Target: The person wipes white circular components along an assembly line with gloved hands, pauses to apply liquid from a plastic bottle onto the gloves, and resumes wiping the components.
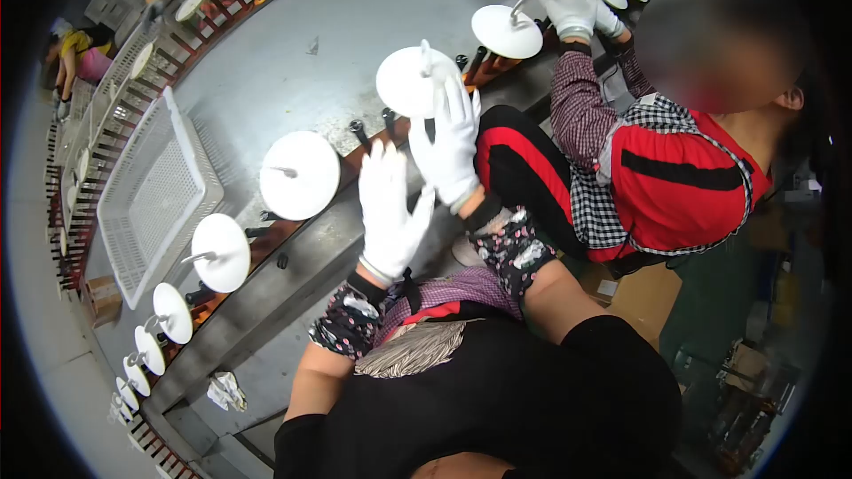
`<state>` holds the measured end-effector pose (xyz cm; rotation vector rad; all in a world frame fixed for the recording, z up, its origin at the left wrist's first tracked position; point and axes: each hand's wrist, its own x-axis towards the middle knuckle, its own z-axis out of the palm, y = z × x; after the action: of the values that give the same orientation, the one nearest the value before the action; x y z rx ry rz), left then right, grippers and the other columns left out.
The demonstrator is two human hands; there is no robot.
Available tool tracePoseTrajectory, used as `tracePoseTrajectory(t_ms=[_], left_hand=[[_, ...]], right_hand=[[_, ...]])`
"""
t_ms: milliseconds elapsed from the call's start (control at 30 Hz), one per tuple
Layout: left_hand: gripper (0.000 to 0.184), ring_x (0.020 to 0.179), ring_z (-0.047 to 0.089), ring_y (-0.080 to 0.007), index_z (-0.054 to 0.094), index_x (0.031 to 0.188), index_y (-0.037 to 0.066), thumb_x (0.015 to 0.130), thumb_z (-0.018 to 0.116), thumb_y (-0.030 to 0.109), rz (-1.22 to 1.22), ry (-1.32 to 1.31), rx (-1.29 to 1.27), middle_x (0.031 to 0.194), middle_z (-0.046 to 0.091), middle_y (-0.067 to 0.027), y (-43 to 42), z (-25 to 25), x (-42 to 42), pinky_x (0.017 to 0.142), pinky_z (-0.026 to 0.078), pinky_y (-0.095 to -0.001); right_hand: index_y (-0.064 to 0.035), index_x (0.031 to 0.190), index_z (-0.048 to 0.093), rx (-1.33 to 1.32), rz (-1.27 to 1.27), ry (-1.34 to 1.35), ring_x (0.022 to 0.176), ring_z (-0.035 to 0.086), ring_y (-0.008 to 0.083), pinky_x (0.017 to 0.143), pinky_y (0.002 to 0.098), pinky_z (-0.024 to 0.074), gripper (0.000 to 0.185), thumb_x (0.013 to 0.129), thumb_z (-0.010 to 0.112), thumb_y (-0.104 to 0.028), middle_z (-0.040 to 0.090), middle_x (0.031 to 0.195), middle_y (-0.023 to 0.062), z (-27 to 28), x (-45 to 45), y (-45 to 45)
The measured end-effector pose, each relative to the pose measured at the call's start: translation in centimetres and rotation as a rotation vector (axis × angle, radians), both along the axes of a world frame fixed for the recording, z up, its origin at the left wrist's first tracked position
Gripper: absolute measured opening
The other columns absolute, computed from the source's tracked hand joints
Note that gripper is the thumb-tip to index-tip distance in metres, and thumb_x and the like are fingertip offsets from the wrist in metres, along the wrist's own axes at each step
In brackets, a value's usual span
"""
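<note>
In the head view, my left hand (388,217) wears a white glove. It holds nothing, with the fingers stretched upward and the thumb apart, close to a black-tipped peg (358,130) on the line. My right hand (446,146), gloved too, is open with fingers extended. Its fingertips overlap the lower right edge of a white disc (406,82) that has a bent white stem; I cannot tell whether they touch it. To the left of my left hand stands another white disc (300,176) with a thin hook-like stem.
More white discs (221,253) curve along the line at lower left. A white perforated basket (160,195) lies on the grey table (266,62). At right sits a co-worker in a red vest (683,177), their gloved hands (572,9) near another disc (507,32). Other people work at upper left.
</note>
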<state>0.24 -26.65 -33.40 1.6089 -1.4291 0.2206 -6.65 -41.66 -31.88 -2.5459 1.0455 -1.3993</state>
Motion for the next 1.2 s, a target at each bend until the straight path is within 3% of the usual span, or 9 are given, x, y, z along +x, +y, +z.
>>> tracePoseTrajectory(t_ms=[133, 233, 433, 633, 800, 900, 967, 1033, 1200], left_hand=[[0.067, 0.14, 0.053, -0.0467, 0.053, 0.148, -0.005, 0.094, 0.078, 0.026, 0.004, 0.144, 0.038, 0.147, 0.058, -0.0293, -6.8, 4.4, 4.1, 0.119, 0.04, -0.0528], [0.065, 0.135, 0.056, -0.047, 0.061, 0.143, 0.0, 0.094, 0.078, 0.039, 0.103, 0.025, 0.042, 0.14, 0.064, -0.0257, -10.8, 2.6, 7.8, 0.118, 0.041, -0.0549], [0.055, 0.123, 0.069, -0.0354, 0.069, 0.133, -0.004, 0.09, 0.085, 0.025, 0.071, 0.437, 0.232, 0.131, 0.072, -0.0221, -10.5, 3.1, 9.9, 0.109, 0.052, -0.0414], [0.043, 0.141, 0.057, -0.04, 0.066, 0.139, -0.002, 0.099, 0.07, 0.014, 0.141, 0.172, -0.008, 0.141, 0.068, -0.0215, -5.1, 1.9, 7.8, 0.121, 0.041, -0.0486], [0.058, 0.159, 0.027, -0.0513, 0.055, 0.153, -0.004, 0.106, 0.051, 0.032, 0.306, -0.041, 0.023, 0.163, 0.047, -0.0258, 1.0, -1.7, 3.8, 0.129, 0.022, -0.0584], [0.061, 0.157, 0.032, -0.0494, 0.051, 0.156, -0.001, 0.098, 0.064, 0.014, 0.002, -0.094, -0.019, 0.163, 0.046, -0.0254, 3.8, -4.2, 0.9, 0.13, 0.023, -0.0608], [0.066, 0.157, 0.034, -0.049, 0.048, 0.156, -0.001, 0.094, 0.067, 0.005, -0.108, -0.048, 0.054, 0.161, 0.047, -0.0258, 3.7, -2.5, -1.4, 0.129, 0.025, -0.0613], [0.067, 0.156, 0.036, -0.0481, 0.046, 0.156, -0.005, 0.096, 0.071, 0.01, -0.113, -0.049, 0.053, 0.163, 0.045, -0.0274, 2.3, -0.3, -1.3, 0.129, 0.026, -0.0606], [0.069, 0.148, 0.048, -0.0426, 0.055, 0.15, -0.001, 0.094, 0.078, 0.031, 0.124, 0.059, 0.064, 0.155, 0.054, -0.0255, -6.3, 3.4, 3.6, 0.128, 0.029, -0.0555]], right_hand=[[-0.0151, 0.134, 0.069, -0.049, 0.101, 0.227, 0.121, 0.059, 0.028, 0.105, 0.056, 0.0426, 0.051, 0.088, 0.064, -0.038, 0.065, 0.122, 0.0064, 2.7, 4.1, -4.6], [-0.0182, 0.11, 0.068, 0.11, 0.298, 0.176, 0.113, 0.063, 0.0261, 0.101, 0.045, 0.0463, 0.024, 0.092, 0.056, -0.028, 0.067, 0.11, 0.0072, 3.1, 5.6, -6.0], [-0.0136, 0.104, 0.073, 0.227, 0.561, 0.445, 0.101, 0.073, 0.0347, 0.093, 0.042, 0.0584, 0.031, 0.085, 0.073, -0.038, 0.075, 0.105, 0.0135, -2.7, 9.2, -7.9], [-0.0089, 0.122, 0.071, 0.039, 0.447, 0.108, 0.126, 0.064, 0.0345, 0.116, 0.0498, 0.0444, 0.04, 0.092, 0.061, -0.034, 0.07, 0.126, 0.0174, 0.9, 6.2, -1.3], [-0.0081, 0.146, 0.058, 0.155, 0.466, 0.25, 0.154, 0.039, 0.0368, 0.131, 0.0554, 0.0228, 0.056, 0.097, 0.051, -0.036, 0.049, 0.157, 0.0172, -1.3, 3.4, 4.6], [-0.0111, 0.145, 0.059, -0.203, 0.251, 0.409, 0.157, 0.036, 0.0347, 0.133, 0.0585, 0.0154, 0.055, 0.096, 0.05, -0.036, 0.049, 0.159, 0.0173, -5.0, 0.4, 4.8], [-0.0067, 0.139, 0.063, 0.154, 0.11, 0.458, 0.152, 0.041, 0.0373, 0.131, 0.0614, 0.0192, 0.054, 0.094, 0.06, -0.035, 0.052, 0.153, 0.0203, -1.5, -0.7, 4.0], [-0.0006, 0.136, 0.063, 0.143, 0.042, 0.03, 0.147, 0.045, 0.0402, 0.13, 0.0617, 0.023, 0.055, 0.094, 0.064, -0.036, 0.054, 0.148, 0.0216, -1.2, -0.6, 1.6], [-0.0016, 0.127, 0.071, 0.053, 0.134, 0.216, 0.141, 0.052, 0.037, 0.125, 0.0564, 0.0322, 0.051, 0.092, 0.065, -0.038, 0.064, 0.138, 0.0189, 0.2, 4.7, -4.2]])
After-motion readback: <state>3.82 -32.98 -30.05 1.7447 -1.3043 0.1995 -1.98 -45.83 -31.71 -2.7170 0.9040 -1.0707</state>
